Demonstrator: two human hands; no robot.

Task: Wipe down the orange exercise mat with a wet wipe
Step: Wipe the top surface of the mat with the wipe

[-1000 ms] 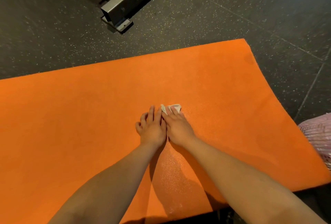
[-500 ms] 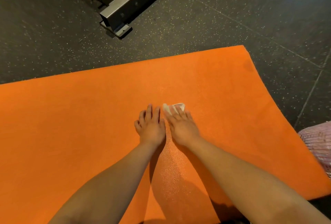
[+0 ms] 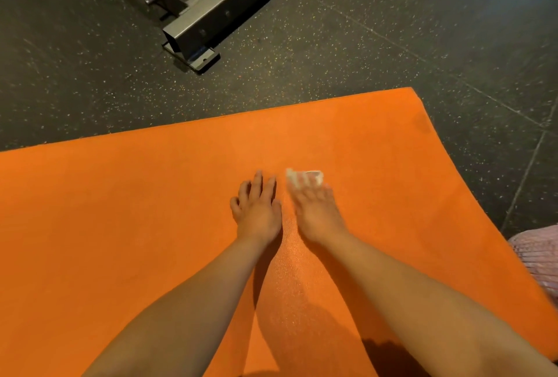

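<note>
1. You are pressing the wipe (image 3: 305,177) onto the mat (image 3: 120,225) under the fingertips of your right hand (image 3: 317,213). The fingers are lying straight over it rather than curling round it, probably to spread pressure across the cloth. The hand is blurred, so I cannot tell finer detail.
2. Your left hand (image 3: 256,210) is resting just beside the right, palm down, fingers spread and holding nothing. It is likely bracing your weight and pinning the mat.
3. The strip between your forearms is glistening, which suggests it is already wet.
4. Wide stretches of mat are lying outside each hand and beyond the fingertips, so much wiping is probably remaining.
</note>
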